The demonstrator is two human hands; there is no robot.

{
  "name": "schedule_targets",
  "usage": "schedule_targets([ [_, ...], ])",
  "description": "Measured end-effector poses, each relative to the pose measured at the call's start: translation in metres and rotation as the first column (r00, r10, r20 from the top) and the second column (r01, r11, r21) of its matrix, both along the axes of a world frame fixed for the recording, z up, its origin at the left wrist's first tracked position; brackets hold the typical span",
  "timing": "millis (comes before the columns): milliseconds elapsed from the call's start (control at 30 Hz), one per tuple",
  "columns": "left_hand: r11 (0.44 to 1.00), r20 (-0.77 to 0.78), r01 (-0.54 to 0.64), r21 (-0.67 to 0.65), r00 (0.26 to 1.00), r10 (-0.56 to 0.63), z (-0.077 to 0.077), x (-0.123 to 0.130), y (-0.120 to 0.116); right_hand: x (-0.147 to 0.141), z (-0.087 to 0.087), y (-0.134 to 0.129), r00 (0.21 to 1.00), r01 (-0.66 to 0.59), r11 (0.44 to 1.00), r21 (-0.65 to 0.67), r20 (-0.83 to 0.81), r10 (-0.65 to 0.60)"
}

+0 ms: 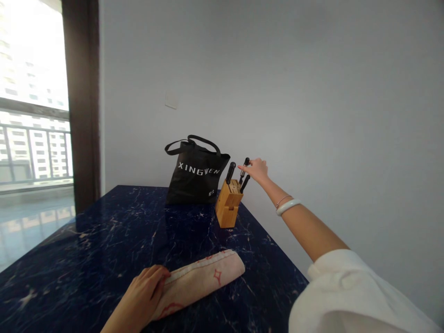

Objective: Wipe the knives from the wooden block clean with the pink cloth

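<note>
head-worn | faces forward, down | left hand (138, 296) and right hand (255, 170) in view

My left hand (140, 296) is running off the bottom edge at the wrist and covering part of the rolled cloth (197, 284), and my white sleeve (340, 296) is getting cut off too. The wooden knife block (229, 203) is hiding every blade, while my right fingers (247, 167) are crossing a black knife handle (245, 163) — I can't tell if they're touching it. The small print on the black tote bag (211, 192) is showing too tiny to read — and the buildings (31, 60) outside are washing out in glare.
</note>
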State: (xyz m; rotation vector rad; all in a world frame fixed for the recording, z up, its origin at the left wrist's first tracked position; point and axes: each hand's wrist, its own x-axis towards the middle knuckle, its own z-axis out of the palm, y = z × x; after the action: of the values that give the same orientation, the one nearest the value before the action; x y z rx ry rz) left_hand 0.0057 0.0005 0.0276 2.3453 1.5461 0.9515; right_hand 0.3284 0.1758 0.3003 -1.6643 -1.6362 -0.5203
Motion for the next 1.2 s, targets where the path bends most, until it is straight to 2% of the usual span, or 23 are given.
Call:
schedule_targets([
  [300,1.000,-0.026,-0.006,0.005,1.000,0.006,-0.007,-0.001,0.004,0.006,-0.028,0.010,0.998,-0.052,0.962,-0.268,-0.047,0.040],
  [433,1.000,-0.031,-0.019,0.020,0.999,0.019,-0.007,-0.001,0.003,0.013,-0.037,0.009,0.973,-0.213,0.944,-0.251,-0.145,0.181],
  [533,0.999,-0.011,-0.019,0.035,1.000,0.019,-0.006,0.000,0.002,0.020,-0.041,0.005,0.893,-0.401,0.892,-0.211,-0.306,0.329],
  [633,1.000,0.015,-0.016,0.026,1.000,0.015,-0.004,0.001,0.002,0.023,-0.045,0.000,0.726,-0.602,0.772,-0.206,-0.544,0.421],
  [700,1.000,0.022,-0.014,0.007,1.000,0.013,-0.004,0.001,0.002,0.022,-0.048,-0.003,0.631,-0.669,0.722,-0.174,-0.646,0.429],
  [767,1.000,0.022,-0.009,-0.012,1.000,0.009,-0.003,0.000,0.002,0.021,-0.048,-0.005,0.598,-0.675,0.724,-0.143,-0.681,0.423],
  [833,0.999,0.024,-0.009,-0.032,1.000,0.010,-0.002,-0.002,0.003,0.022,-0.040,-0.008,0.602,-0.655,0.746,-0.118,-0.678,0.421],
  [933,0.997,0.039,-0.043,-0.067,0.998,0.046,0.001,-0.008,0.003,0.028,-0.011,-0.022,0.652,-0.570,0.821,-0.021,-0.620,0.437],
  [1000,0.992,0.046,-0.095,-0.085,0.994,0.099,0.005,-0.015,0.005,0.035,0.014,-0.041,0.734,-0.454,0.879,0.147,-0.497,0.463],
  [1033,0.988,0.049,-0.127,-0.084,0.990,0.132,0.007,-0.018,0.006,0.037,0.025,-0.053,0.764,-0.407,0.875,0.262,-0.427,0.483],
  [1067,0.985,0.056,-0.157,-0.074,0.985,0.161,0.010,-0.022,0.006,0.039,0.033,-0.066,0.773,-0.374,0.845,0.381,-0.376,0.511],
  [1133,0.981,0.091,-0.188,-0.039,0.977,0.191,0.018,-0.025,0.006,0.037,0.037,-0.095,0.729,-0.348,0.743,0.571,-0.333,0.597],
  [1200,0.982,0.177,-0.187,-0.012,0.966,0.186,0.029,-0.021,0.003,0.025,0.020,-0.124,0.631,-0.366,0.665,0.651,-0.352,0.692],
])
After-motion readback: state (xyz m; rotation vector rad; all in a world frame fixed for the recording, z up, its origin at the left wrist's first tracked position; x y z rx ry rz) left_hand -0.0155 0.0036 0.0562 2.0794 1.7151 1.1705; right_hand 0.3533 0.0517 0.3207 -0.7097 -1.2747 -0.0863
